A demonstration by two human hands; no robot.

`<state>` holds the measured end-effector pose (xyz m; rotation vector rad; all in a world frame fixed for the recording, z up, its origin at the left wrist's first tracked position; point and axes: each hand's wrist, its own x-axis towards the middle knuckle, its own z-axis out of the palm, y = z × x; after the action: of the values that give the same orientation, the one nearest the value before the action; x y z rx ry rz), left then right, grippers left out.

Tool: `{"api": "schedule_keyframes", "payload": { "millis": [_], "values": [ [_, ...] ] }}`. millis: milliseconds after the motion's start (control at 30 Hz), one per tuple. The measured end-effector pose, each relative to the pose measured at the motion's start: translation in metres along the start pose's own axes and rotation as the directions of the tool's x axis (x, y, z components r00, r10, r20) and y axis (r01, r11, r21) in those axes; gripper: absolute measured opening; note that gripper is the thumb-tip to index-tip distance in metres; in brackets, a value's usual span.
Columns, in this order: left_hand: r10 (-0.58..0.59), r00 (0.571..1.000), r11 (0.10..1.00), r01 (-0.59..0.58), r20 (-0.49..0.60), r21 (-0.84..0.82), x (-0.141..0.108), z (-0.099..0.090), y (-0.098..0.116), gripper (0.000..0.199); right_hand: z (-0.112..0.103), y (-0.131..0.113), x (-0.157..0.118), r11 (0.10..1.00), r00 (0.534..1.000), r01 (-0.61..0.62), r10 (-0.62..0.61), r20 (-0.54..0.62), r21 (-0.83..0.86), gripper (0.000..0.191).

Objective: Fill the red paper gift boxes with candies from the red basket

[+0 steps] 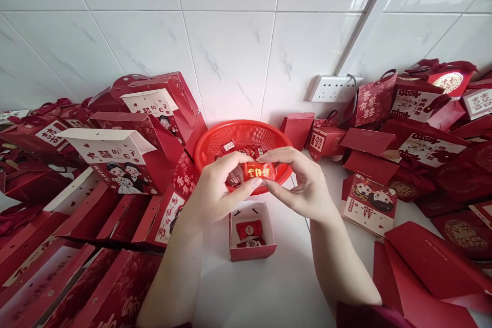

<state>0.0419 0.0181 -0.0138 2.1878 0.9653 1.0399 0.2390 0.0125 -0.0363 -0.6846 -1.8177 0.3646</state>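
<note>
A red wrapped candy with gold characters (258, 171) is held up between both hands, above the near rim of the red mesh basket (200, 144). My left hand (223, 184) pinches its left side between thumb and fingers. On the right side, my right hand (302, 182) grips it the same way. More wrapped pieces lie in the basket, partly hidden behind the hands. Below the hands, an open small box (253, 253) with a white inside stands on the white surface, and it holds a few red wrapped candies (249, 229).
Red printed boxes (126, 174) and open bags crowd the left side. More red boxes and bags (426, 148) pile up at the right, beside a stack of printed cards (371, 202). A power strip (334, 88) sits against the white tiled wall.
</note>
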Motion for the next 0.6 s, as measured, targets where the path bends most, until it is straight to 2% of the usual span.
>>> {"api": "schedule_keyframes", "payload": {
  "millis": [167, 300, 467, 600],
  "values": [
    [0.023, 0.999, 0.999, -0.022, -0.028, 0.045, 0.000, 0.000, -0.005, 0.021, 0.001, 0.005, 0.000, 0.999, 1.000, 0.007, -0.007, -0.011, 0.045, 0.039],
    [-0.016, 1.000, 1.000, 0.016, -0.007, 0.006, 0.000, -0.001, -0.005, 0.019, 0.003, 0.006, 0.000, 0.999, 1.000, 0.009, -0.009, 0.000, 0.040, 0.040],
    [-0.107, 0.991, 0.980, 0.119, 0.076, -0.161, 0.001, 0.000, -0.007, 0.019, 0.003, 0.004, 0.000, 1.000, 1.000, 0.002, -0.002, 0.019, 0.022, 0.040],
    [-0.126, 0.978, 0.932, 0.174, 0.166, -0.319, 0.001, -0.002, -0.012, 0.020, 0.001, 0.002, -0.001, 0.997, 0.997, 0.001, -0.007, 0.076, 0.079, 0.043]
  ]
}}
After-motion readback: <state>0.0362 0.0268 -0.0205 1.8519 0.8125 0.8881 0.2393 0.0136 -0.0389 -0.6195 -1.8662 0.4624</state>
